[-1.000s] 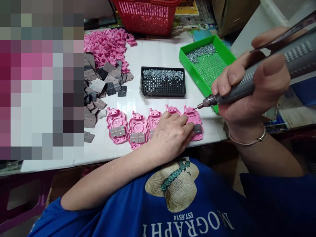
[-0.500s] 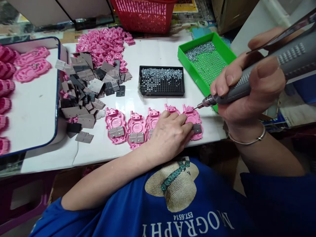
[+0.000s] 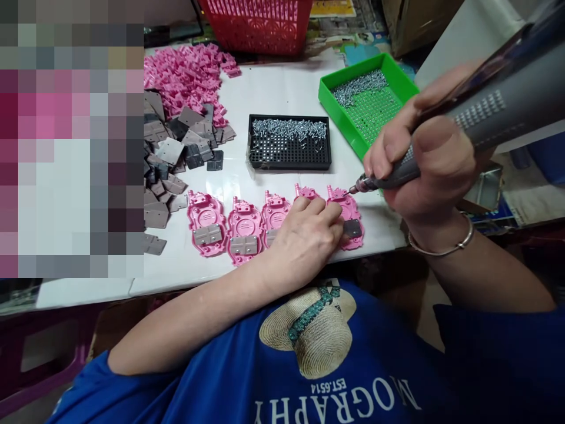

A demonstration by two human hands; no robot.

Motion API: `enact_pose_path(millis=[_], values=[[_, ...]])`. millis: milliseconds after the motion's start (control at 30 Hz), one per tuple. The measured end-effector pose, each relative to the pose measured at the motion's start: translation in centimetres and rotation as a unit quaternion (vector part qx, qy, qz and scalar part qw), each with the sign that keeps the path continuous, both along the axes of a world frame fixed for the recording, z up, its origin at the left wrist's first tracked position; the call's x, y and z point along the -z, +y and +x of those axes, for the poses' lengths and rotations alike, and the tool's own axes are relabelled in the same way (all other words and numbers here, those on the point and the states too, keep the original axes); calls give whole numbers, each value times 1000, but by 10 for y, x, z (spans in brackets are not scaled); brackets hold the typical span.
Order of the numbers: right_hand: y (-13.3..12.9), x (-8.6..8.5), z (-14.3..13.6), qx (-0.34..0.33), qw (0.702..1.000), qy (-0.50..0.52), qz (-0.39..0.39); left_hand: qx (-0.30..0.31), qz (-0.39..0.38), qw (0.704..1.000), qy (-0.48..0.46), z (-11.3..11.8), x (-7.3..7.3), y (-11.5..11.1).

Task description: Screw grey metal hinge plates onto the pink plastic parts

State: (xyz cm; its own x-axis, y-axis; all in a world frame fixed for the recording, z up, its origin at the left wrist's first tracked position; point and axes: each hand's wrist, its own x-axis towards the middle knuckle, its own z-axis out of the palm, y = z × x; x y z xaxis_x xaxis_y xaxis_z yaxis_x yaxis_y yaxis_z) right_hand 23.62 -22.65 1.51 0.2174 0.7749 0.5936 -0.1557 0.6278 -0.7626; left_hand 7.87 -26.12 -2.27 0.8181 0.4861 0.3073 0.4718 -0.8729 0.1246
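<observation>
My right hand (image 3: 435, 153) is wrapped round a grey electric screwdriver (image 3: 468, 126), which slants down to the left. Its bit meets the upper part of the rightmost pink plastic shell (image 3: 351, 206). My left hand (image 3: 311, 235) lies over the row with curled fingers, the fingertips pressing at the left side of that same shell; their exact hold is hidden. A dark plate (image 3: 352, 228) sits in the lower part of this shell. Several similar shells stand side by side to the left, such as the end one (image 3: 205, 215) with a grey plate (image 3: 207, 234); my left hand partly covers the middle ones.
Behind the row is a black perforated tray (image 3: 289, 162) with screws, and a green tray (image 3: 339, 118) with more screws. Grey and black plates (image 3: 176, 150) lie heaped before a pile of small pink parts (image 3: 189, 76). A red basket (image 3: 258, 29) stands behind. The left side is pixelated.
My right hand has shifted left and the screwdriver now stands more steeply, its bit still at the rightmost shell. My left hand has barely moved.
</observation>
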Motion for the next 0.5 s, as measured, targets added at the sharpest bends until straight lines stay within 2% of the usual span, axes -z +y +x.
enact_pose_path(millis=[233, 367, 433, 500], values=[[-1, 0, -2, -25, 999, -22, -35, 4, -59, 998, 16, 1, 0, 2], [5, -11, 2, -49, 995, -43, -69, -4, -46, 999, 15, 2, 3, 1], [10, -20, 2, -47, 997, -33, -44, -12, -28, 1000, 5, 0, 3, 0], [18, -29, -2, -15, 1000, -19, 1, -19, -7, 1000, -14, -3, 1, -1]])
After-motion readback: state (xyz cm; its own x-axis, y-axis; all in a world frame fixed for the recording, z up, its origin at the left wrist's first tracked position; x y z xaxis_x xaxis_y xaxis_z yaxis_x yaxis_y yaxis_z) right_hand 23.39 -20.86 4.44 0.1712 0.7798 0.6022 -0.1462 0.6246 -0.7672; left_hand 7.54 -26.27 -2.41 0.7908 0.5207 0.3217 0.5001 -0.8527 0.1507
